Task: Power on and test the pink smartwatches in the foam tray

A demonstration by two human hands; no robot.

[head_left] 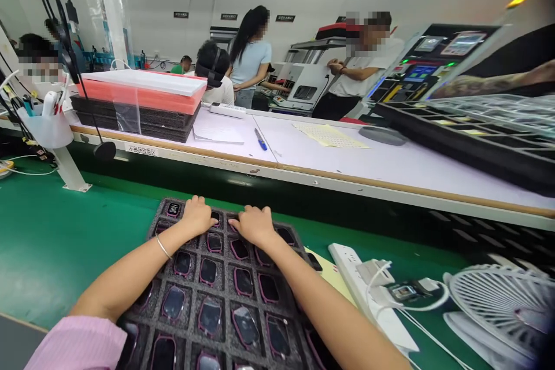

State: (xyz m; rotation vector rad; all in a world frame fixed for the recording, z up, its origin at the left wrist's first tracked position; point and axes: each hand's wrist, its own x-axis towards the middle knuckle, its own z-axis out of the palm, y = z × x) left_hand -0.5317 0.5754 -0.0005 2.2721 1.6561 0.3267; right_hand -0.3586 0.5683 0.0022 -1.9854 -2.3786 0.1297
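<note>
A dark foam tray [225, 277] lies on the green mat in front of me, its pockets filled with several small pink-rimmed black screens. My left hand [197, 215] rests on the tray's far edge, fingers curled down over the far row. My right hand [254, 224] sits beside it on the same far edge, fingers also curled down, thumb pointing toward the left hand. The fingertips of both hands are hidden behind the knuckles. A thin bracelet [163, 247] circles my left wrist.
A white power strip [359, 289] with plugs and a small white fan [503, 306] lie at the right. A raised white shelf [329, 156] carries stacked foam trays [139, 98], a blue pen [261, 140] and black trays [468, 133]. Several people stand or sit behind.
</note>
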